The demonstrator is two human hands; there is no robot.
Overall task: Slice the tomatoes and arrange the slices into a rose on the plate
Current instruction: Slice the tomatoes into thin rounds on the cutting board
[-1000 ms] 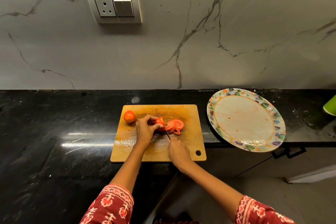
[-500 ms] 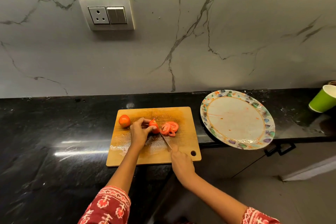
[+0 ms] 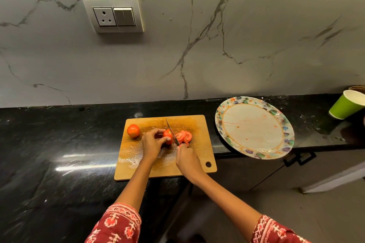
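The part-cut tomato (image 3: 167, 134) sits near the middle of the cutting board (image 3: 199, 124), pinched in the curled fingers and thumb of the left hand (image 3: 152, 142), which comes at it from 8 o'clock. The knife (image 3: 170, 130) lies with its long axis running from about 5 o'clock at the handle to 11 o'clock at the tip, its blade set against the tomato's right face. The right hand (image 3: 186, 159) is wrapped round the handle at 5 o'clock from the tomato, so both hands are close, the left touching the fruit and the right reaching it only through the blade. My reading is that the next cut turns on the blade's narrow offset from that cut face, with the left fingertips just on the other side of the tomato.

Just beside the blade at 3 o'clock lies a small overlapping heap of slices (image 3: 184, 136); I cannot count them. 1 whole tomato (image 3: 133, 130) rests at 9 o'clock, near the board's far left corner, untouched.

The plate (image 3: 284, 130) stands well off at 3 o'clock, on the black counter (image 3: 59, 134), its near rim overhanging the edge. It holds no slices, only reddish smears. A green paper cup (image 3: 344, 104) leans at the far right; what is inside it cannot be seen.
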